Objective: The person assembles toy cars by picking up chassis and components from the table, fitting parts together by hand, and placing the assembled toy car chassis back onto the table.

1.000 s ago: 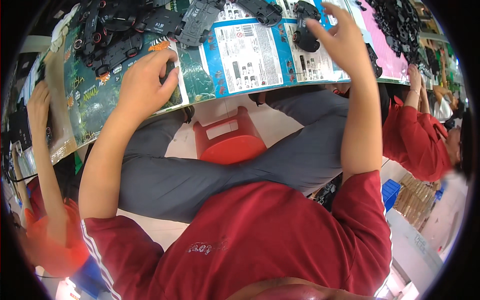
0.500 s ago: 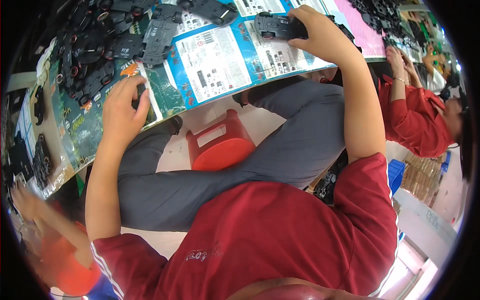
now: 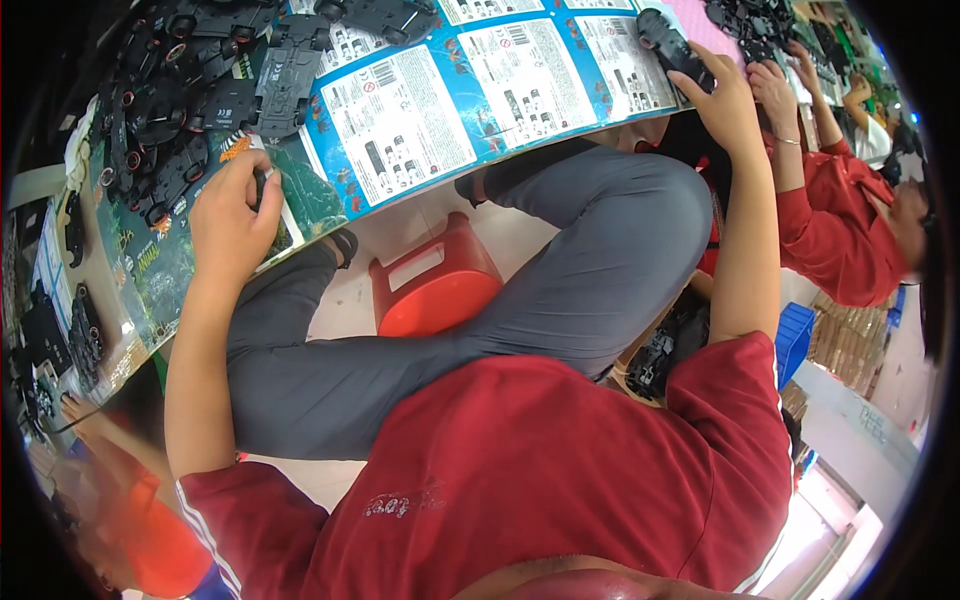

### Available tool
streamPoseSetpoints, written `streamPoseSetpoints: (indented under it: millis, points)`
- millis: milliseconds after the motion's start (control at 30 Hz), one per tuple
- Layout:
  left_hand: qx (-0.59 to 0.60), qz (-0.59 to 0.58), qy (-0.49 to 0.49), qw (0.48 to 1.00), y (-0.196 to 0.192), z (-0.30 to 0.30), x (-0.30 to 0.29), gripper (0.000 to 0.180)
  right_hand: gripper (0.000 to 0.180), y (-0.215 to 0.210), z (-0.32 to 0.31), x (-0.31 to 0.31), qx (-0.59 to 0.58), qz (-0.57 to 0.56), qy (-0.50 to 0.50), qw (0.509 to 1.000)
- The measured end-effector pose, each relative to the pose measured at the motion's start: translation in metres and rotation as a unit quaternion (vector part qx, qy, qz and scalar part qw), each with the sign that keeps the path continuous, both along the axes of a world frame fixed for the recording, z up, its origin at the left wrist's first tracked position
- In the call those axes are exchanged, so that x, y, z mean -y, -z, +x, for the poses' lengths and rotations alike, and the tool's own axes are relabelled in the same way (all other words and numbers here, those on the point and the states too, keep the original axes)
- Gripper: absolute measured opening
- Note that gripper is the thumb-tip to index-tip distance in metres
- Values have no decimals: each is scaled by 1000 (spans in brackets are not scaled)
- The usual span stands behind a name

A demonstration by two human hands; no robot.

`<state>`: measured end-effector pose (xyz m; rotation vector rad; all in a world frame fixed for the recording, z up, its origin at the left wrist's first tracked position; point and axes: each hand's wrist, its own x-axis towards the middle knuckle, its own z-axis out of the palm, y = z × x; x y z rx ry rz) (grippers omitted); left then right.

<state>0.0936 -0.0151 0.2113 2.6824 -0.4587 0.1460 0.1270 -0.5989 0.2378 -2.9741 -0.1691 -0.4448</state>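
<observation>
My right hand (image 3: 728,100) grips a black toy car chassis (image 3: 664,42) by its near end, thumb on one side and fingers on the other. The chassis is at the right edge of the blue printed sheets (image 3: 452,60), beside a pink surface (image 3: 706,22). My left hand (image 3: 236,215) rests on the green printed table cover (image 3: 310,185) at the near edge, fingers curled. Something dark shows between its thumb and forefinger; I cannot make out what. Beyond this hand lies a heap of black chassis parts (image 3: 165,100), with one chassis (image 3: 290,75) at its right side.
Another chassis (image 3: 385,15) lies at the far edge. More black parts (image 3: 750,25) are piled at the far right, near a co-worker's hand (image 3: 775,98). A red stool (image 3: 440,285) stands under the table. A second co-worker in orange (image 3: 165,535) is at lower left.
My right hand has moved right with the chassis, from over the printed sheets to beside the pink surface, and the chassis has turned. My left hand stays at the table edge.
</observation>
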Motion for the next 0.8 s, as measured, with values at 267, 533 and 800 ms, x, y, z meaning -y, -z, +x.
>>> streamPoseSetpoints:
  millis: [267, 533, 800]
  points:
    - [1, -30, 15, 999, -2, -5, -1, 17, 54, 12, -2, -17, 9, -13, 59, 998]
    - [-1, -35, 21, 999, -2, -6, -2, 19, 45, 2, -7, -13, 137, 66, 43, 987]
    - [-10, -38, 22, 999, -2, -6, -4, 20, 58, 21, -11, -22, 70, 30, 95, 993]
